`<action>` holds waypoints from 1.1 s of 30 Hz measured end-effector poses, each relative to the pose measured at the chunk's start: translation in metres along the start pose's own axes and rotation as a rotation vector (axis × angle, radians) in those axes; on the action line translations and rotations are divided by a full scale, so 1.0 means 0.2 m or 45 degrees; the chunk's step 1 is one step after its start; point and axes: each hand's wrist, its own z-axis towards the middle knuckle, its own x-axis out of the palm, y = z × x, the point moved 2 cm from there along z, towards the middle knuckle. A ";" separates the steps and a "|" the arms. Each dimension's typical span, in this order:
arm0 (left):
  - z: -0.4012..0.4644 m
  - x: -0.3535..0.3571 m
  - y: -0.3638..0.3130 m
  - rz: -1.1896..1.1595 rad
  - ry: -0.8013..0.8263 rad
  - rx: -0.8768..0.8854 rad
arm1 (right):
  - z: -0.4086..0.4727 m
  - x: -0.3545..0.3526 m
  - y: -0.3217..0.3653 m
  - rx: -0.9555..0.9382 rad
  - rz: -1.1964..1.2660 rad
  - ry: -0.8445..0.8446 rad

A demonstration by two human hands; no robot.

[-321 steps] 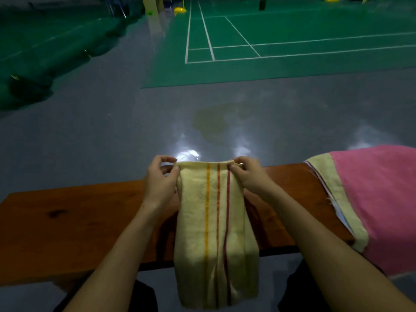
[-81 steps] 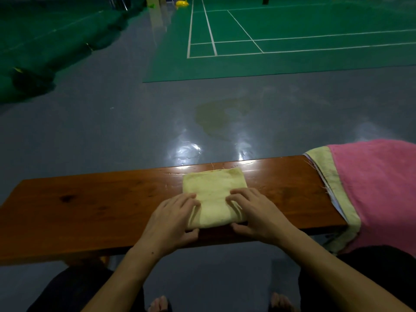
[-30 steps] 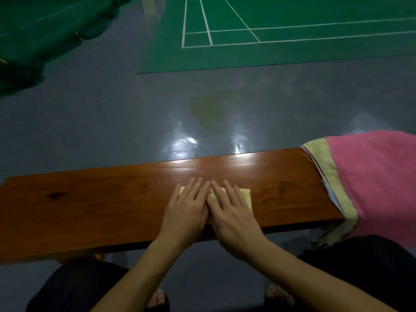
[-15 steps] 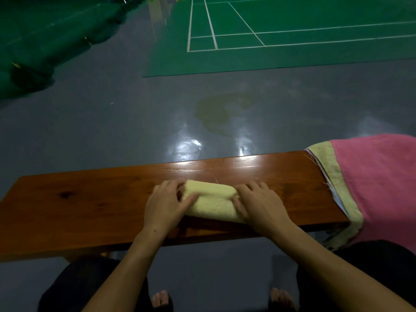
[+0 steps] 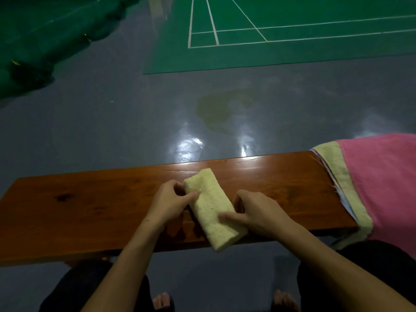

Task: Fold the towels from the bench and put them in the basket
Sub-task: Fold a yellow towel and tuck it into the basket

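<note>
Two hands, left and right, pinch the folded yellow towel, lying diagonally from centre frame toward lower right on the surface.

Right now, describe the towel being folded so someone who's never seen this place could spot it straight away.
Find the long wooden bench in front of the green court. Near its middle, between the left hand and right hand, lies a folded yellow towel. It is a small, narrow, plain pale yellow bundle set diagonally, unlike the pink towel and others draped unfolded over the bench's right end.
</note>
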 end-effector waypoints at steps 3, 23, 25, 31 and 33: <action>0.00 0.01 -0.02 -0.381 -0.030 -0.029 | 0.05 0.01 0.02 -0.043 0.173 -0.038; -0.18 -0.39 -0.08 -1.333 -0.014 0.178 | 0.15 0.10 0.51 -0.334 1.238 0.180; -0.23 -0.47 -0.05 -1.359 -0.046 0.213 | 0.11 0.10 0.59 -0.353 1.282 0.198; -0.46 -0.81 0.08 -1.411 -0.198 0.266 | 0.07 0.12 0.93 -0.492 1.256 0.155; -0.56 -0.94 0.12 -1.392 -0.238 0.284 | 0.07 0.14 1.10 -0.557 1.280 0.257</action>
